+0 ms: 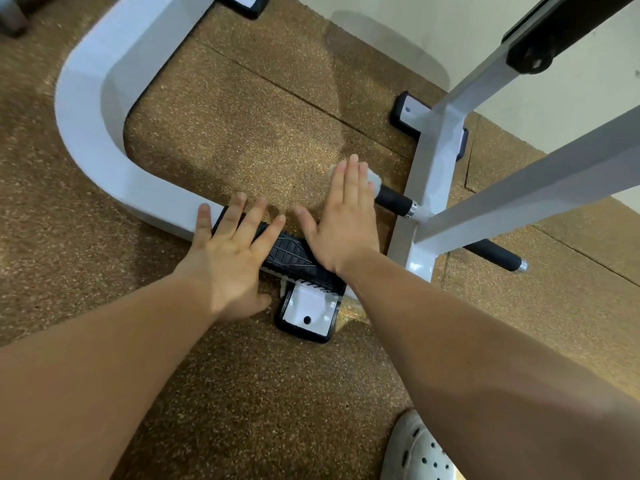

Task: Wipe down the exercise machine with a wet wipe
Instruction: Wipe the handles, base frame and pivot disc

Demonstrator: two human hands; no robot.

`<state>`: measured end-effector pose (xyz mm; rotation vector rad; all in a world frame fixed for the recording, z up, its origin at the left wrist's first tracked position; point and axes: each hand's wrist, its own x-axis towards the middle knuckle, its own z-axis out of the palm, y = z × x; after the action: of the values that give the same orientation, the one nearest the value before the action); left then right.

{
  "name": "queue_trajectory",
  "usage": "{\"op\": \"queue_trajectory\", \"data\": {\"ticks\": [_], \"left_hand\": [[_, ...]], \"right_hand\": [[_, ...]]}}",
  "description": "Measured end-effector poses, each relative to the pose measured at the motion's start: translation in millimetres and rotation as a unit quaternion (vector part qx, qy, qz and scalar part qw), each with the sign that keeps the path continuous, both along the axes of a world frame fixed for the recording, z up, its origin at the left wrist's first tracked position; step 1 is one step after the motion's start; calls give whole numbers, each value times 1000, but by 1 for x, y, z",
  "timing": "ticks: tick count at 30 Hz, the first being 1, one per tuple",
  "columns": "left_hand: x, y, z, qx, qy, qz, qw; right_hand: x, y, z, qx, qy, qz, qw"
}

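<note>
Nearest, a white perforated shoe (415, 452) stands on the speckled brown floor (242, 133). Both forearms reach forward. The left hand (225, 261) lies flat on the black ribbed footplate (287, 254), fingers spread, its grip slack and holding nothing. The right hand (341, 216) is flat too, fingers straight and together, its grip unclenched, pressing the wet wipe (372, 176) down. The wipe is white and crumpled, showing past the fingertips at the end of a black padded bar (393, 201). Beyond curves the exercise machine's white frame (90, 116).

The right hand (341, 216) hides most of the wet wipe (374, 177); the bottom edge crops a shoe (415, 452).
</note>
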<state>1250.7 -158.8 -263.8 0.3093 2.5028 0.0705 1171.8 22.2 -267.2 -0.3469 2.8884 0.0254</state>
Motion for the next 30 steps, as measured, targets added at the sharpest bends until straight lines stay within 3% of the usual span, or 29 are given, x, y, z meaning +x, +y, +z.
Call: {"op": "queue_trajectory", "data": {"ticks": [2, 5, 9, 11, 13, 16, 19, 25, 28, 30], "left_hand": [[-3, 0, 3, 1, -20, 1, 1000], [-6, -4, 8, 16, -22, -7, 1000], [6, -31, 9, 3, 67, 30, 997], [19, -50, 7, -31, 120, 84, 989], [30, -69, 6, -52, 131, 141, 980], [36, -93, 5, -72, 91, 174, 978], [36, -105, 5, -45, 65, 170, 982], [32, -111, 8, 42, 47, 203, 977], [33, -120, 11, 101, 72, 240, 963], [37, -128, 12, 81, 97, 232, 964]], "right_hand": [[-3, 12, 0, -5, 15, -4, 1000], [-14, 35, 7, -104, 51, -102, 988], [-27, 30, 24, -199, 69, -149, 966], [-18, 9, 33, -249, 78, -121, 958], [8, -22, 34, -282, 70, 4, 957], [59, -62, 9, -175, -11, 197, 965], [88, -66, -15, -45, -25, 204, 977], [91, -100, -6, 13, -44, 123, 991], [81, -144, -4, -8, -73, 200, 977], [68, -163, -3, -33, -77, 260, 962]]}}
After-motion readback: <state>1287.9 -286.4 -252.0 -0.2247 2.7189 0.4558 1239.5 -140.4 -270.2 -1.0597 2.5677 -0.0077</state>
